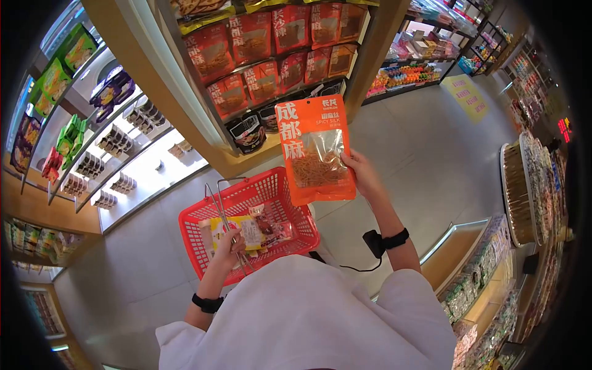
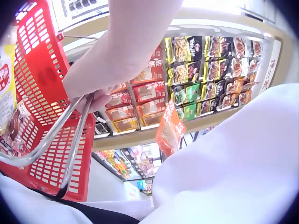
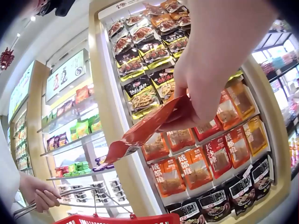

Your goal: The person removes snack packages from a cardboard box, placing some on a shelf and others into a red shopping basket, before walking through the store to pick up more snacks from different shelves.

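Note:
The right hand [image 1: 365,175] pinches the right edge of an orange snack packet [image 1: 317,151], its printed front and clear window facing the head camera. In the right wrist view the packet [image 3: 140,130] appears nearly edge-on, gripped between thumb and fingers of the right hand [image 3: 205,93]. The left hand [image 1: 230,245] holds the metal handles of a red basket [image 1: 196,216]; in the left wrist view its fingers curl round both bars [image 2: 74,144]. Inside the basket lie a yellow-and-white packet [image 1: 217,229] and a reddish packet [image 1: 274,225], partly behind the handles.
Ahead stands a rack with rows of red and orange packets [image 1: 251,46] and black packets [image 1: 248,137] below. Lit shelves [image 1: 132,148] with bags and cups are at left. Display bins [image 1: 478,271] stand at right, a yellow floor sign [image 1: 466,97] farther back.

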A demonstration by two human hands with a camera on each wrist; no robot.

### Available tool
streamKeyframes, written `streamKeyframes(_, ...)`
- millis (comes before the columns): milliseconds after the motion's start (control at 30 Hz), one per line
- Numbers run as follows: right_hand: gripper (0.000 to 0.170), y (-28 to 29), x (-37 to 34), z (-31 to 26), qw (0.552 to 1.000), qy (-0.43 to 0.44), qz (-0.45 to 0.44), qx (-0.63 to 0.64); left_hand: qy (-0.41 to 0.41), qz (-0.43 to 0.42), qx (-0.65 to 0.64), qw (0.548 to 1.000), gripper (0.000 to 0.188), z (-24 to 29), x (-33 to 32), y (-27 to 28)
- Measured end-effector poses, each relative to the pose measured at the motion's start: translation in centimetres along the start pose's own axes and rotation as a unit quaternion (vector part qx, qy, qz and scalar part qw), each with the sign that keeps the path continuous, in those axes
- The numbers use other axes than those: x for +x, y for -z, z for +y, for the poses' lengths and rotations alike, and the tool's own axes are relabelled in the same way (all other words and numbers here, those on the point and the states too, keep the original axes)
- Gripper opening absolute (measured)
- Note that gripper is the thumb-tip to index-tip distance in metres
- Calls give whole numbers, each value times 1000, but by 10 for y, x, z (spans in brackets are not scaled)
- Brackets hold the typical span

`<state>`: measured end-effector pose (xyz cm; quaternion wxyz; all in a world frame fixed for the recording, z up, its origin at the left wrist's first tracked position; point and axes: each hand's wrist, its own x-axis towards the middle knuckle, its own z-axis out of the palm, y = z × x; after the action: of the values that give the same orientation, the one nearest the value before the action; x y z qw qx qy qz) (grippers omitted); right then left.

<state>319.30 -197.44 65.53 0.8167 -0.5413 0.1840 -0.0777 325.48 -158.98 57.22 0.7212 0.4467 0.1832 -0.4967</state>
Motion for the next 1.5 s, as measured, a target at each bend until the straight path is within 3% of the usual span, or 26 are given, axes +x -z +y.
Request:
streamKeyframes(133,32,26,95,2,999,-25,-44,15,-4,52,-31,998,26,17,36,-21)
streamKeyframes(267,30,39,188,-13,995,-41,-84,39,-70,125,-42,989,21,41,65,-56)
streamKeyframes(400,29,40,260,-20,989,-71,-114,60,-68,195,-89,974,31,55,75,-94)
streamKeyframes(600,31,16,332,-26,988,-56,-132,52,-93,179,-187,961,34,43,94,-90)
streamKeyframes(867,33,-30,380,-56,983,46,-176,30,-94,216,-231,944,32,48,123,-91)
streamKeyframes(1500,30,-40,404,-52,986,65,-145,57,-80,236,-231,941,32,46,130,-81)
